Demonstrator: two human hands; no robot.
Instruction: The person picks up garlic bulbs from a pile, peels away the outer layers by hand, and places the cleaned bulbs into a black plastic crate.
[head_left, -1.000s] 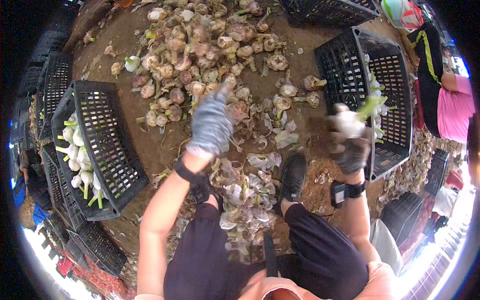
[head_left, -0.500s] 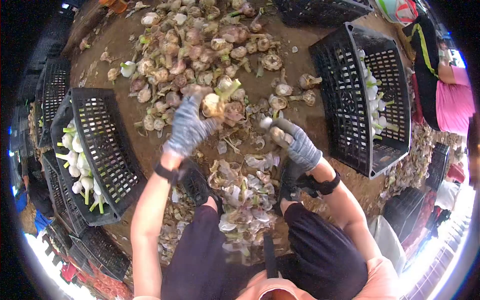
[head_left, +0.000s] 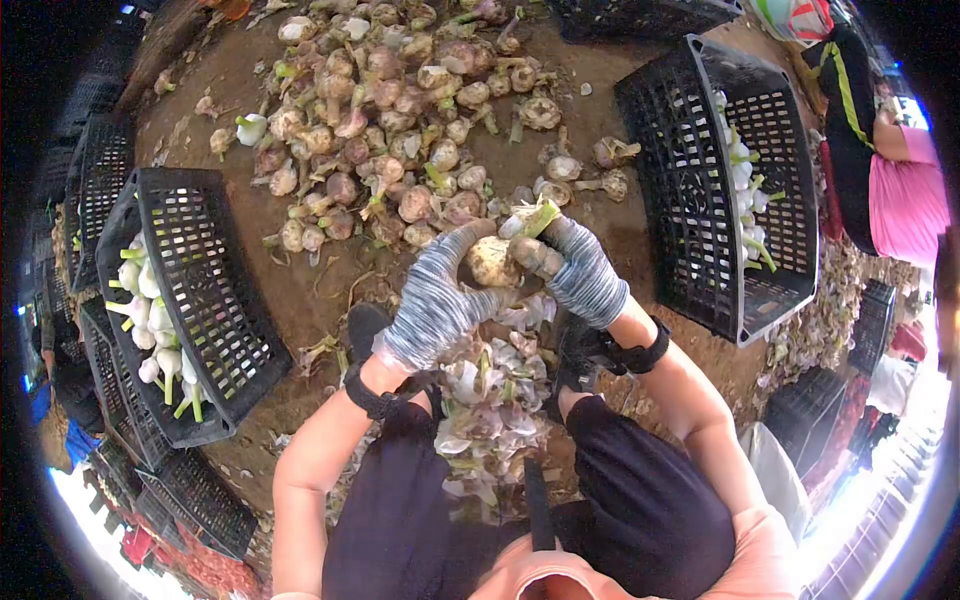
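Below the garlic pile point(head_left: 380, 130), upper centre, I have the left hand point(head_left: 435, 298) slanted inward, grip cupped, and the right hand point(head_left: 585, 272) angled opposite, grip pinched; mid-frame, they hold one bulb point(head_left: 490, 264), stem point(head_left: 541, 217) toward upper right.

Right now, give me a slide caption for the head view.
Gloved left hand and right hand hold one bulb near a garlic pile, between two crates.

Head-worn fisheye view, facing forward and down, left hand point(head_left: 430, 300), right hand point(head_left: 588, 272) near
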